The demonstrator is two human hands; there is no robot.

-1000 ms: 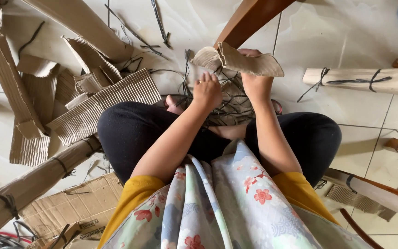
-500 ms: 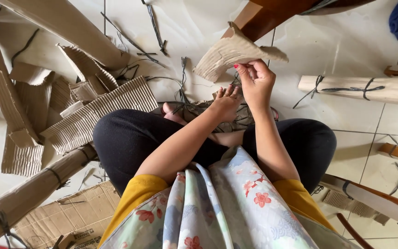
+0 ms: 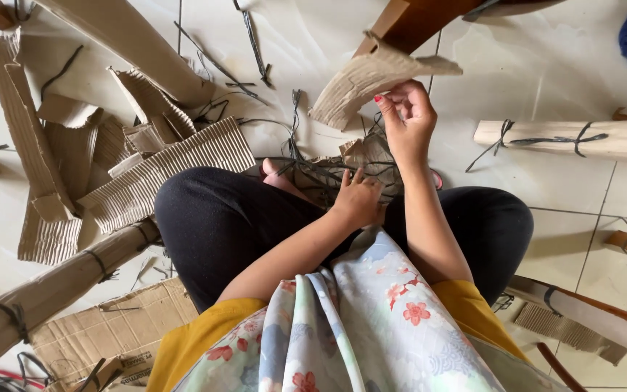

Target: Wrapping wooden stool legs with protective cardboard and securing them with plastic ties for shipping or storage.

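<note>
I sit cross-legged on a tiled floor. My right hand (image 3: 409, 116) is raised and pinches a curved, torn piece of corrugated cardboard (image 3: 361, 83) by its lower edge. Lower down, my left hand (image 3: 358, 197) rests with fingers spread on a heap of black straps and cardboard scraps (image 3: 328, 170) between my knees. A brown wooden leg (image 3: 400, 22) rises just behind the held piece.
Torn corrugated cardboard sheets (image 3: 172, 170) lie at the left. A cardboard-wrapped pole (image 3: 52, 290) with black ties crosses the lower left. Another wrapped piece (image 3: 567, 138) lies at the right, and a wrapped curved part (image 3: 596, 319) at the lower right. Loose black straps (image 3: 255, 51) lie on the tiles.
My right hand has lifted the cardboard piece up and away from the heap. My left hand let go of it and dropped down onto the straps.
</note>
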